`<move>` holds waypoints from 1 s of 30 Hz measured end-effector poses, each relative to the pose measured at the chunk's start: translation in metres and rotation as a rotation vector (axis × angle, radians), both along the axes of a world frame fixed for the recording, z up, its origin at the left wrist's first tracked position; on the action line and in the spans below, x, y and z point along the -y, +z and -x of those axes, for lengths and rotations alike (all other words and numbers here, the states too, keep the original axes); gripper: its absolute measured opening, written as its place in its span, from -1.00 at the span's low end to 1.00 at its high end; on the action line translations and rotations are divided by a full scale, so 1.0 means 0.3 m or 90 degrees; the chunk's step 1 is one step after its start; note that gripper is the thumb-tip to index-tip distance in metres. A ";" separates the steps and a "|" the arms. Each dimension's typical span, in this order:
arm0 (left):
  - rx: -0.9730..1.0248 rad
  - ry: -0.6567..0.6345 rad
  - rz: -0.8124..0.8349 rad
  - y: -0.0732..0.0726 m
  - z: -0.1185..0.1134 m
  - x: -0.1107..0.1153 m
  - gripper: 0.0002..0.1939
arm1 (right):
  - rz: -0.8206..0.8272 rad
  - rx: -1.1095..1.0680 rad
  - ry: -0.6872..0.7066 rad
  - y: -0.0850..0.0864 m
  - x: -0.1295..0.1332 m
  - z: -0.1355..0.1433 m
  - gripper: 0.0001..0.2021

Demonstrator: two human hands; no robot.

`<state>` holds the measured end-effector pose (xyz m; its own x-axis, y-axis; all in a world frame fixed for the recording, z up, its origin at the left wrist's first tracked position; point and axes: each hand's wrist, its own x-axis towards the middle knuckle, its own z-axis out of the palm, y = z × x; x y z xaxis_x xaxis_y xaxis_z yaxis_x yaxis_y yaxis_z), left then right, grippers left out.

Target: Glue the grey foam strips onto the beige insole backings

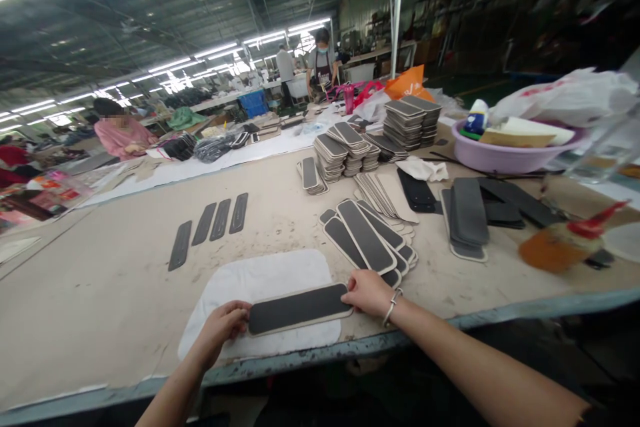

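Holding dark strip [300, 308] at ends with left hand [229, 320] and right hand [369, 292]. Could skew on white sheet [273, 271] if tugged unevenly.

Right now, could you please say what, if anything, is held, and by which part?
A dark, pale-edged strip: left hand at one end, right hand at the other.

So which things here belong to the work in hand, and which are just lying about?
In the work: dark panel between left hand and right hand; white sheet beneath; probably fanned panels.
Seemingly lying about: purple basin; orange bag.
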<state>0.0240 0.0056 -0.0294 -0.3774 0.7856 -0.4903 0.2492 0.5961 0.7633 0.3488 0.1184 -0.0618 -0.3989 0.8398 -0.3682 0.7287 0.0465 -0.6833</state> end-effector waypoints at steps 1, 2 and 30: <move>0.002 0.011 -0.009 0.000 -0.001 0.004 -0.71 | -0.001 0.004 0.003 0.005 0.001 0.001 -0.87; -0.002 0.015 -0.017 0.000 -0.003 0.007 -0.69 | -0.002 0.007 0.008 0.010 0.001 0.001 -0.88; -0.415 -0.135 0.000 -0.034 -0.028 -0.004 -0.95 | -0.062 0.066 0.060 0.034 -0.008 0.004 -0.91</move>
